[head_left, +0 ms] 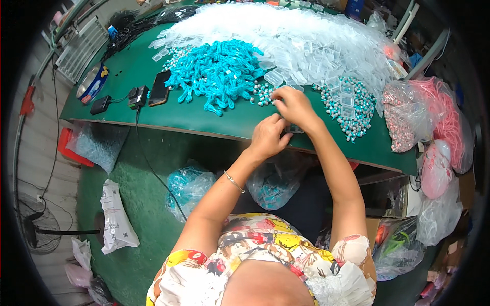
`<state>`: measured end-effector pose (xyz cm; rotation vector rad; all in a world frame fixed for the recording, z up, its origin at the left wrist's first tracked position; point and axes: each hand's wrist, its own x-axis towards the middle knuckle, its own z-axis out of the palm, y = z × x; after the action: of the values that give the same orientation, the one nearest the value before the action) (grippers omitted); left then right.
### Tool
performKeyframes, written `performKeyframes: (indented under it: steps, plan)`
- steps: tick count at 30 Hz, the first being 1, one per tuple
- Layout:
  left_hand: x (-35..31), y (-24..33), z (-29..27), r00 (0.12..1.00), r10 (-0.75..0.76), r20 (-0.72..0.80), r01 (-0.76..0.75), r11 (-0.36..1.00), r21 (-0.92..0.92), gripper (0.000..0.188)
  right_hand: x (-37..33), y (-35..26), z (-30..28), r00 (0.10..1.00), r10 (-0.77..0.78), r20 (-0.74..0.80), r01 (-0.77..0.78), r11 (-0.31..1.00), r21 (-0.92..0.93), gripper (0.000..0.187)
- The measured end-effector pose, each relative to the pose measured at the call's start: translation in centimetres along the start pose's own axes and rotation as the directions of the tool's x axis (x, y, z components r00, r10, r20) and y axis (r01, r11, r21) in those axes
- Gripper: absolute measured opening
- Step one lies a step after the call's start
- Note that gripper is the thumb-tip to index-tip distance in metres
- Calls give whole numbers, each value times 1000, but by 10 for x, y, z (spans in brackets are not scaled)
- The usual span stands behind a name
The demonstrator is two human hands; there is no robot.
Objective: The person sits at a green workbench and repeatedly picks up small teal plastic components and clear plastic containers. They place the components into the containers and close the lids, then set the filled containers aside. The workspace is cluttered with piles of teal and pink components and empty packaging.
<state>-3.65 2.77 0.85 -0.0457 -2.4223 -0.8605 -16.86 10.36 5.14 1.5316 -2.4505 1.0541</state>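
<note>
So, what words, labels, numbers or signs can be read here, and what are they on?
White sack: dark print, some large characters, which I won't copy out; its smaller lines are too blurred.
Round blue container: markings too small to read.
Phone: dark screen, no readable words.

Clear case (pixel 296 129) just right of left hand (pixel 268 135) partly covered; contents can't be made out. Left hand's fingertips partly blocked. Beads (pixel 264 95) left of right hand (pixel 296 106) too small to be told apart.
</note>
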Motion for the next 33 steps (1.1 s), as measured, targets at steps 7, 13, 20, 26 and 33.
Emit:
performKeyframes:
  steps: [7, 13, 20, 26, 33]
  plan:
    - [-2, -8, 5, 998, 31, -54, -34, 999, -38, 30, 63, -26, 71, 989, 130, 71, -114, 975, -192, 21]
    - [-1, -5, 2, 1000, -2, -21, 1, 999, -49, 30, 39, -6, 22, 972, 218, 92, -209, 973, -94, 22]
    - [0, -3, 2, 999, -20, -26, 18, 998, -64, 39, -47, 31, -39, 971, 240, 14, -239, 956, 170, 18]
    - [3, -2, 3, 995, -96, -25, 94, 993, -69, 52, -78, 29, -31, 998, 39, -52, -42, 997, -58, 15]
    - [2, -2, 2, 999, -51, -7, 51, 999, -20, 45, -72, 17, -39, 999, -42, -12, 38, 967, -254, 20]
